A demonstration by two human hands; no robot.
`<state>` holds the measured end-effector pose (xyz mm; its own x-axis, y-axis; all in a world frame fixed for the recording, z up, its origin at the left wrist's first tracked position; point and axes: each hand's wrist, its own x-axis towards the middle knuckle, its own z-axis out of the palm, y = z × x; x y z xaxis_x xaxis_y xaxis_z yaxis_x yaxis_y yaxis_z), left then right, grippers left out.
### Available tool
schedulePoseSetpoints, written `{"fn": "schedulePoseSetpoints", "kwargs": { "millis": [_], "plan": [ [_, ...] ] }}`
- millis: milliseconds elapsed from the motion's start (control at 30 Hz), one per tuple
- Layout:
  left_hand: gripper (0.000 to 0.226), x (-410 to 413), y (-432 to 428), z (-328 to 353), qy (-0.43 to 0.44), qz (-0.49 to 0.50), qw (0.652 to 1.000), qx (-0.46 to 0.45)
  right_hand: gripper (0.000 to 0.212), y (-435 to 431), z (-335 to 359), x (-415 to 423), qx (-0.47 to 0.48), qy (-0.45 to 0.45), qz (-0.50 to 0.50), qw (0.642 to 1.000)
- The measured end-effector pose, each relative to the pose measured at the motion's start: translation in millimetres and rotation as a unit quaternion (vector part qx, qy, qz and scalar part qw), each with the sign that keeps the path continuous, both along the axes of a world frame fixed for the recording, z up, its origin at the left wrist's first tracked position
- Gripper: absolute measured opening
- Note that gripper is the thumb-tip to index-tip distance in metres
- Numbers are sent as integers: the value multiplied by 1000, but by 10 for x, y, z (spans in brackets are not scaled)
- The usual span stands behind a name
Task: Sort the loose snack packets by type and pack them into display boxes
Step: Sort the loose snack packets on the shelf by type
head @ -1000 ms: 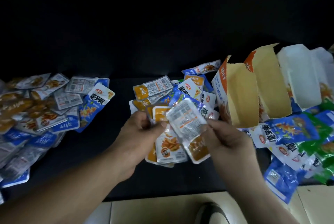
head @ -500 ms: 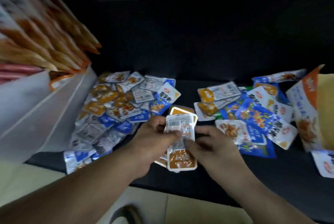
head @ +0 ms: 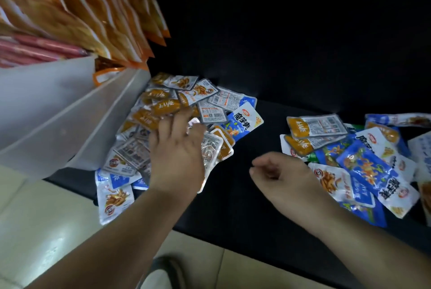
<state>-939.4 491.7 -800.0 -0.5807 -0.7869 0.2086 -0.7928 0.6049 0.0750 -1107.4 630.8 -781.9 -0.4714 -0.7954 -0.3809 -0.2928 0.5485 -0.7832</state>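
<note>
Since half a second ago the orange packet stack (head: pixel 220 144) has left both hands' shared grip and gone left, now lying at the near-right edge of the left pile (head: pixel 163 104). Head view: left hand (head: pixel 177 155) lies palm-down over the stack and pile, fingers spread and straight, gripping nothing visible; motion blur there. Right hand (head: pixel 282 174) hovers apart over the black surface (head: pixel 245 207), fingers loosely curled, empty, just beside the right pile (head: pixel 363 160) of blue, green and orange packets. White bin (head: pixel 58 113) with large orange bags (head: pixel 105 8) stands touching the left pile.
</note>
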Motion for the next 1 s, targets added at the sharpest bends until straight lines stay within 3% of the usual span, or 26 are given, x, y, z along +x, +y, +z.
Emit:
{"fn": "schedulePoseSetpoints", "kwargs": {
  "millis": [67, 133, 333, 467, 633, 767, 833, 933, 1000],
  "plan": [
    [41, -84, 171, -45, -38, -75, 996, 39, 7, 59, 18, -21, -11, 10, -16, 1000],
    [42, -109, 333, -159, -85, -111, 985, 99, 7, 146, 28, -41, -32, 26, -37, 998],
    [45, -78, 331, -225, -127, -54, 988, 67, 12, 576, 21, -196, -64, 65, -87, 992],
    [50, -345, 425, -135, -86, -67, 990, 87, 12, 841, -11, -468, -59, 113, -127, 984],
    [45, -843, 894, -192, 0, -203, 967, 152, 14, 1193, -114, -773, -40, 166, -133, 976],
    [69, -1199, 1213, -253, 1, -296, 934, 197, 29, 1473, -324, -968, -49, 283, -144, 947],
    [82, -1411, 1291, -240, -50, -305, 925, 222, 46, 1551, -423, -1065, -39, 319, -117, 940],
    [83, -1572, 1361, -312, -95, -311, 923, 203, 66, 1537, -532, -1193, -24, 321, -62, 945],
    [72, -1543, 1371, -310, -90, -318, 926, 182, 68, 1492, -618, -1241, -2, 298, -32, 954]
  ]
}}
